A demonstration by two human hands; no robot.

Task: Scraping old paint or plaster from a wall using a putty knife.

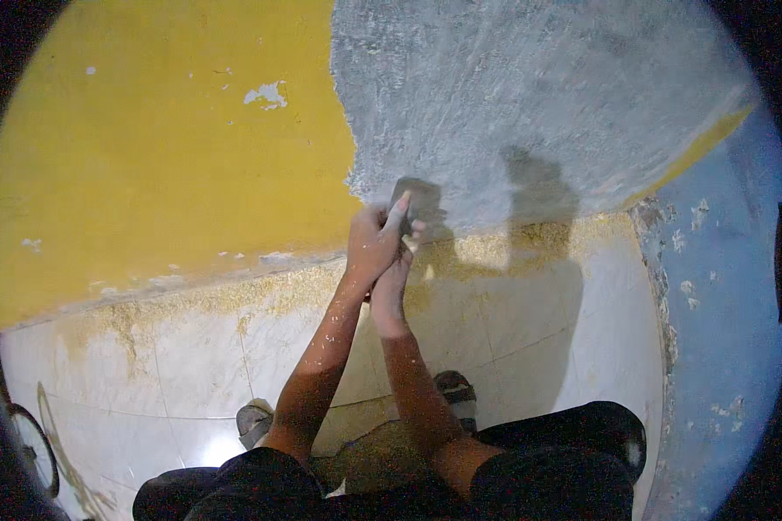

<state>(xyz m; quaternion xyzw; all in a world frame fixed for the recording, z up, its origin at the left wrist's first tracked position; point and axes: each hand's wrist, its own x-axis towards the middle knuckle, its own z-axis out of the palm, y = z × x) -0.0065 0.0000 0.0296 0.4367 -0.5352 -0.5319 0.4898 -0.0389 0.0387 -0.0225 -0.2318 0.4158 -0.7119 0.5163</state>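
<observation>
Both my hands meet at the middle of the view, close to the foot of the wall. My left hand [373,244] is closed round a dark, flat, block-like tool [400,207], its dusty thumb lying along it. My right hand [394,270] is just below and right, against my left; its fingers show beside the block, and whether it grips the tool or my other hand is partly hidden. The block is at the bare grey wall [528,78], just right of the ragged edge of the yellow paint [169,143]. Pale dust flecks both forearms.
Yellow flakes [287,280] lie along the wall's foot on the pale tiled floor [195,371]. A chipped blue wall [723,293] stands at right. My sandalled feet [255,420] are below my hands. A wheel [34,449] shows at lower left. Shadows fall right of my hands.
</observation>
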